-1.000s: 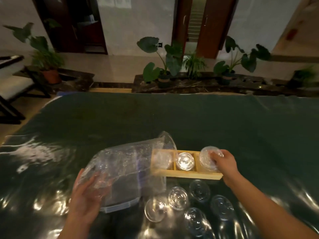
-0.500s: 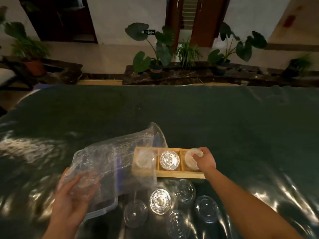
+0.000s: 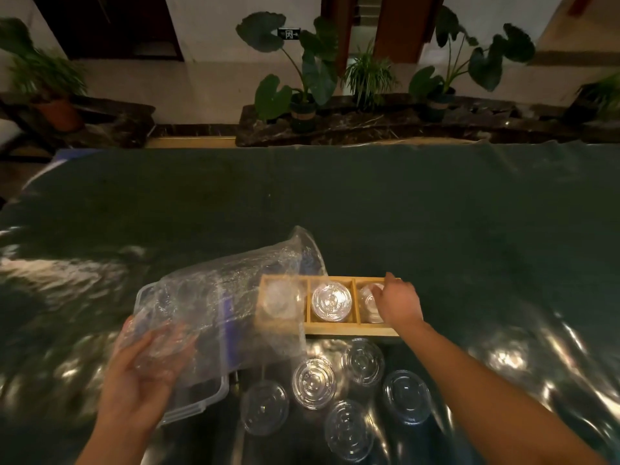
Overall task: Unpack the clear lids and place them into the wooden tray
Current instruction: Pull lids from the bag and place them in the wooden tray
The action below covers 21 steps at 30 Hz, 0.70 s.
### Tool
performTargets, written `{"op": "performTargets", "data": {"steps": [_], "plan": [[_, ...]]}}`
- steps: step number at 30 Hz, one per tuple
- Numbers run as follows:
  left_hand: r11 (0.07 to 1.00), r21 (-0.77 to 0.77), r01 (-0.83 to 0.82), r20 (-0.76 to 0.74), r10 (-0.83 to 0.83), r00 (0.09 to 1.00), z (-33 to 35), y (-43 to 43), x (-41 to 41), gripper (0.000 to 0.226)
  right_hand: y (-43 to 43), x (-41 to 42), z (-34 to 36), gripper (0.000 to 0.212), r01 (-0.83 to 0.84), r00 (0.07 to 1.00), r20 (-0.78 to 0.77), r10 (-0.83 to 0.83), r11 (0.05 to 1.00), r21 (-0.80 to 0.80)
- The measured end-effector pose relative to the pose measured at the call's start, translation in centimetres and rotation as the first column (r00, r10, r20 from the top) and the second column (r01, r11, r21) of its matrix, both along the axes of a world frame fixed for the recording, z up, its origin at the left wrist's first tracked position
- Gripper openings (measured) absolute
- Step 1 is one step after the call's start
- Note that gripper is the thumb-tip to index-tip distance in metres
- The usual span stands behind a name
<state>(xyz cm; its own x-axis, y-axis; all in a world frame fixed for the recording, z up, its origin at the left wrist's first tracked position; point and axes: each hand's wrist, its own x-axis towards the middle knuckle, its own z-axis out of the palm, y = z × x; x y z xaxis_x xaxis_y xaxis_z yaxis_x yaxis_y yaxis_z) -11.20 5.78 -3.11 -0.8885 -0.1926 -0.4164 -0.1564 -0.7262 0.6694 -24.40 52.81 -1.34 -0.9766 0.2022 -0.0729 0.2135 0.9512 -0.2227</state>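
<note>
Five clear lids (image 3: 313, 382) lie near the desk's (image 3: 436, 229) front edge; left hand (image 3: 144, 374) grips the plastic bag (image 3: 228, 297); right hand (image 3: 399, 303) touches a tray lid (image 3: 368, 305), grasp unclear.

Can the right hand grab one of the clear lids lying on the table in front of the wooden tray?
Probably yes. The right hand is at the right end of the wooden tray, and the loose lids lie bare just nearer than it. The plastic bag droops further left.
</note>
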Motion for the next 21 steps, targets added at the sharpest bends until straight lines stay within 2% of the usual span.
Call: {"op": "performTargets", "data": {"steps": [3,8,12,15,17,19,21], "plan": [[0.997,0.014,-0.081,-0.015,0.081,0.997,4.0,2.1,0.4,0.056,0.6,0.1,0.4,0.040,-0.027,0.999,-0.041,0.031,0.996,0.087],[0.991,-0.082,-0.109,0.055,0.113,0.992,8.1,4.7,0.7,0.082,0.8,0.9,0.1,0.027,-0.030,0.997,0.074,0.022,0.994,0.101],[0.985,-0.030,-0.167,0.073,0.169,0.983,8.6,5.3,0.8,0.056,0.7,1.3,-0.1,0.030,-0.006,0.998,0.059,0.005,1.000,0.022],[0.985,-0.010,-0.171,0.096,0.171,0.981,8.9,5.2,1.0,0.050,0.7,1.4,0.2,0.031,0.018,0.998,0.058,-0.019,1.000,0.021],[0.986,0.002,-0.165,0.104,0.164,0.981,9.1,5.0,1.2,0.037,0.3,1.5,0.9,0.032,0.039,0.997,0.063,-0.038,0.999,-0.017],[0.987,0.024,-0.156,0.106,0.153,0.983,9.2,4.9,1.4,0.024,-0.9,1.8,2.2,0.031,0.038,0.999,0.035,-0.034,0.992,-0.122],[0.987,0.034,-0.155,0.093,0.152,0.984,9.3,4.8,1.6,0.024,-3.0,2.4,4.0,0.027,0.011,1.000,-0.021,-0.019,0.944,-0.330]]}}
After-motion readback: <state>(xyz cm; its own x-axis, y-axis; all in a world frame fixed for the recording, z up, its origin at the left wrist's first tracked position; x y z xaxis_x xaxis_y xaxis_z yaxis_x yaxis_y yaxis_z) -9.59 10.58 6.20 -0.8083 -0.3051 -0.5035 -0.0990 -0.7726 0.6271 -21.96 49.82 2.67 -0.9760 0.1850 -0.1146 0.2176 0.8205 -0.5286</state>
